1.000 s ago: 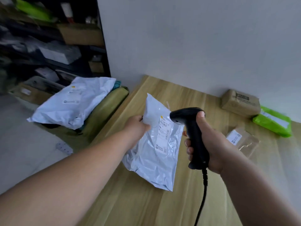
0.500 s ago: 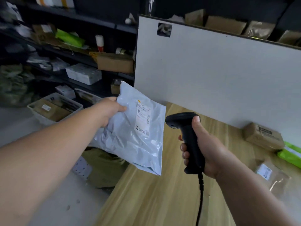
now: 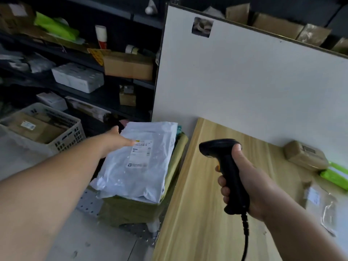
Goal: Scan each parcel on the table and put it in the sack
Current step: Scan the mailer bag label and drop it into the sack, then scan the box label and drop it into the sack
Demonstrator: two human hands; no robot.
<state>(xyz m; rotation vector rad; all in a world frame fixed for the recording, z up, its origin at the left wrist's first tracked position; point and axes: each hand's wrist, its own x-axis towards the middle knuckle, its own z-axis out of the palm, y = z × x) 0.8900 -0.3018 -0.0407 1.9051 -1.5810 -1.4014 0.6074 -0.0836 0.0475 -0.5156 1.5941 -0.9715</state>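
Observation:
A white poly-bag parcel (image 3: 143, 162) with a printed label lies flat on top of the olive-green sack (image 3: 131, 210), which stands on the floor left of the wooden table (image 3: 197, 213). My left hand (image 3: 117, 141) is stretched over the parcel's near-left corner, fingers apart, fingertips at the label's edge. My right hand (image 3: 244, 187) grips a black corded barcode scanner (image 3: 226, 166) above the table, its head pointing left. On the table's right side lie a brown taped parcel (image 3: 305, 155), a bright green parcel (image 3: 337, 176) and a clear-wrapped parcel (image 3: 318, 202) with a white label.
A white board (image 3: 244, 81) stands along the table's far edge. Dark shelves (image 3: 75, 59) with boxes and packets fill the left background. A white slotted crate (image 3: 56, 129) of cardboard boxes sits on the floor, left of the sack.
My left hand carried the white parcel off the table to the left, set it down on the sack and let go. The scanner hand stayed over the table.

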